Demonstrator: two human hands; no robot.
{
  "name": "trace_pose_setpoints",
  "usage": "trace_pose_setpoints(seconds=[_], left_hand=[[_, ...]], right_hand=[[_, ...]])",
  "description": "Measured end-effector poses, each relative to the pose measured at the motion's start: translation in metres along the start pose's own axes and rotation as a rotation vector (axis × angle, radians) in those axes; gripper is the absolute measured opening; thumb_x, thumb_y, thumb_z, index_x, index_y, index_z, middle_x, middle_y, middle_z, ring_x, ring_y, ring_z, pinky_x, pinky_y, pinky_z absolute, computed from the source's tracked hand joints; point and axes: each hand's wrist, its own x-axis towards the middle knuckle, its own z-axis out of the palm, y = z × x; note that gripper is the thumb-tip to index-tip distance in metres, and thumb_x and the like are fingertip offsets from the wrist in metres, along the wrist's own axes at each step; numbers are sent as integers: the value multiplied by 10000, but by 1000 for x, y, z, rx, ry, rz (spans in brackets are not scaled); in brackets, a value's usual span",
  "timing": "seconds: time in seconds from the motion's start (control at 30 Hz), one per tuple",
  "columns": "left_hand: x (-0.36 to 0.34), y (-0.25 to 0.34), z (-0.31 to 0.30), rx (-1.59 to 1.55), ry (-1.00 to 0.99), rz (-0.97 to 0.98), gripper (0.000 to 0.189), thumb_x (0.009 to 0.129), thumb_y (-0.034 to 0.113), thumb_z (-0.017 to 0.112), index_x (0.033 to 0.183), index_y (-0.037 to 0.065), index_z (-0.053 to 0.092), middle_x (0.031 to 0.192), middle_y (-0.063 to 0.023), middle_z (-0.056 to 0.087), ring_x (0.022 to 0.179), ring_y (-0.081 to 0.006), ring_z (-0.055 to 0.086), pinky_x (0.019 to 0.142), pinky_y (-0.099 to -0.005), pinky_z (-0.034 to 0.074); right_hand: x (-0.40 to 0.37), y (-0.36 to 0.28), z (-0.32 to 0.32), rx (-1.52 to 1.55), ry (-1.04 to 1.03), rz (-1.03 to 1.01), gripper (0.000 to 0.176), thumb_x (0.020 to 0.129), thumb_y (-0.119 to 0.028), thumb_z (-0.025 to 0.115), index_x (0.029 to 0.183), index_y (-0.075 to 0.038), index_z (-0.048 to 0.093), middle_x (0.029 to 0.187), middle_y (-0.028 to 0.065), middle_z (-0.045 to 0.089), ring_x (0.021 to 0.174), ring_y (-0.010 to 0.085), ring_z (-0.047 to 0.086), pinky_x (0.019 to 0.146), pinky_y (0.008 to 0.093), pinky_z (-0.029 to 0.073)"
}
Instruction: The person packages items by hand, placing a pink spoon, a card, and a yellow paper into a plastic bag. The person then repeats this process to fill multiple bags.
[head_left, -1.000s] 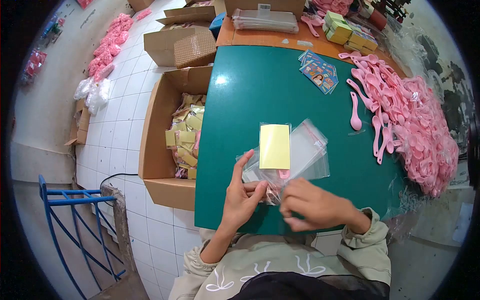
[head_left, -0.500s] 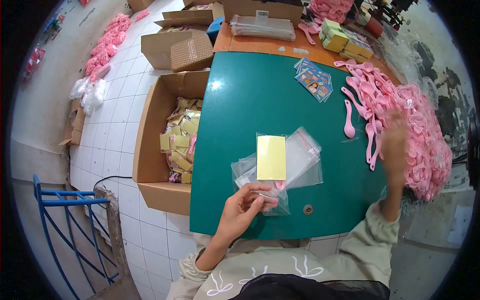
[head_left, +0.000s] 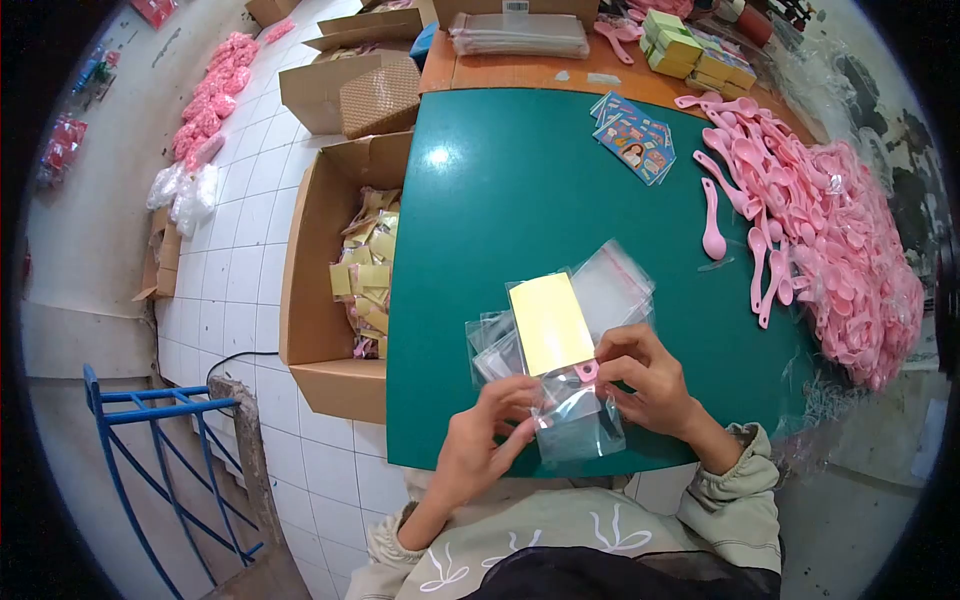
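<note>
A clear plastic bag (head_left: pixel 582 436) holds a plain yellow card (head_left: pixel 552 325), with the pink handle end of a spoon (head_left: pixel 586 372) showing below the card. My left hand (head_left: pixel 482 440) pinches the bag's left edge near its open lower part. On the right edge, my right hand (head_left: pixel 648 385) has thumb and fingers closed on the plastic beside the pink handle. Most of the spoon is hidden behind the card. Flat empty plastic bags (head_left: pixel 618 290) lie fanned out under the filled one on the green tabletop (head_left: pixel 500 190).
A large heap of pink spoons (head_left: pixel 835 260) covers the table's right side, a few lying loose. Printed blue cards (head_left: pixel 637 145) lie at the back. Left of the table stands a cardboard box (head_left: pixel 325 375) of filled packets. Stacked yellow card bundles (head_left: pixel 670 45) sit behind.
My right hand has come from the spoon heap leftward to the bag and now grips its right edge. The bag and yellow card have tilted slightly.
</note>
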Motion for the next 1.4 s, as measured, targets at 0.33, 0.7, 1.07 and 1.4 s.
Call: trace_pose_setpoints(seconds=[0.33, 0.7, 1.07, 1.4], left_hand=[[11, -13, 7, 150, 117, 88, 113, 795, -4, 650, 886, -18, 583, 864, -63, 604, 747, -96, 596, 633, -216, 511], [15, -17, 12, 94, 177, -23, 116, 814, 3, 641, 884, -20, 551, 869, -53, 586, 734, -81, 573, 554, -193, 497], [14, -22, 13, -4, 231, -61, 152, 843, 19, 617, 953, -3, 515, 847, -46, 593, 724, -58, 557, 491, -171, 447], [17, -15, 13, 16, 236, -47, 365, 841, 9, 603, 1192, 11, 505, 879, -39, 584, 672, -38, 516, 475, -164, 414]], right_hand=[[-4, 5, -2, 626, -82, 529, 97, 805, -51, 662, 849, -13, 585, 1017, 71, 480, 904, 123, 545, 724, 259, 511], [0, 0, 13, 608, 97, 710, 100, 870, -38, 590, 867, 37, 524, 777, 85, 635, 685, 102, 625, 590, 223, 517], [1, -1, 15, 584, 92, 666, 81, 876, -12, 566, 878, 20, 491, 772, 100, 638, 644, 111, 623, 547, 225, 509], [3, -3, 11, 561, 5, 689, 424, 860, 1, 574, 1265, 6, 450, 791, 75, 623, 665, 85, 600, 586, 214, 502]])
